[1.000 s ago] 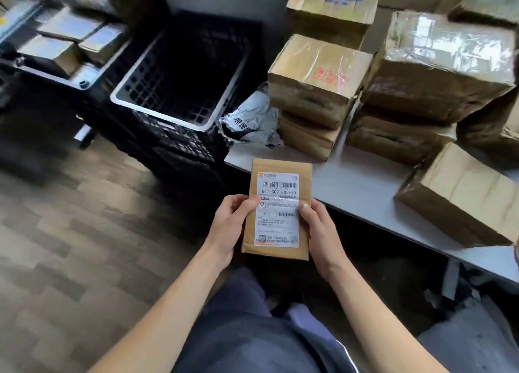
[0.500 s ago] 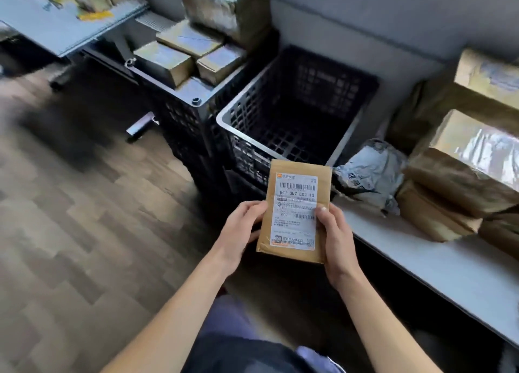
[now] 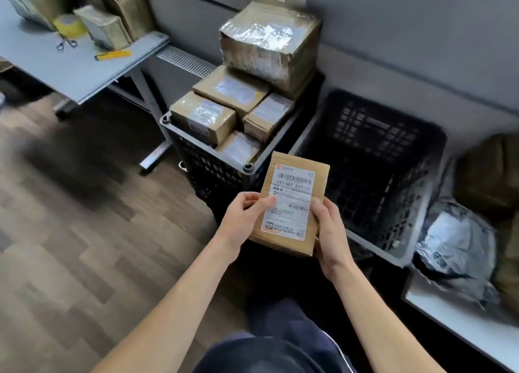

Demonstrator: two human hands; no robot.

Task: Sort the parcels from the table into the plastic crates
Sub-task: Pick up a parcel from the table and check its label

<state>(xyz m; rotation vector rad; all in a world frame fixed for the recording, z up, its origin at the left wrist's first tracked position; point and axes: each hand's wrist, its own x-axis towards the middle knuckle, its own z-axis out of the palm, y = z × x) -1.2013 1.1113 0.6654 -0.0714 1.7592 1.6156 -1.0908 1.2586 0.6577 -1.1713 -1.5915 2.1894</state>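
The parcel (image 3: 292,201), a flat brown carton, is gripped from both sides. The left hand (image 3: 244,221) is curled round its left edge with the thumb laid on the label (image 3: 290,204), and the right hand (image 3: 330,232) is curled round the right edge with the thumb on top. The grip is unchanged from a second ago, and the label is kept face up towards the camera, as if it were being read.

What has changed is the setting around it. A second ago the parcel was held at the edge of the bench (image 3: 460,327), with stacked cartons behind it. Now the view has been swung left, and the parcel has been carried clear of the bench. It is held in the air in front of the place where the two black crates meet.

The filled crate (image 3: 196,162), on the left, is heaped above its rim with brown boxes, and a large taped box (image 3: 266,44) is set on top. The empty crate (image 3: 373,176), on the right, shows only its dark lattice walls. The bench is left at the far right with a grey mailer bag (image 3: 455,240) still on it.

For the task, the pick-up can be judged done and the sorting choice is at hand: the parcel has still to be lowered into one of the crates. The empty crate would take it easily, whereas on the heaped one it could slide off.
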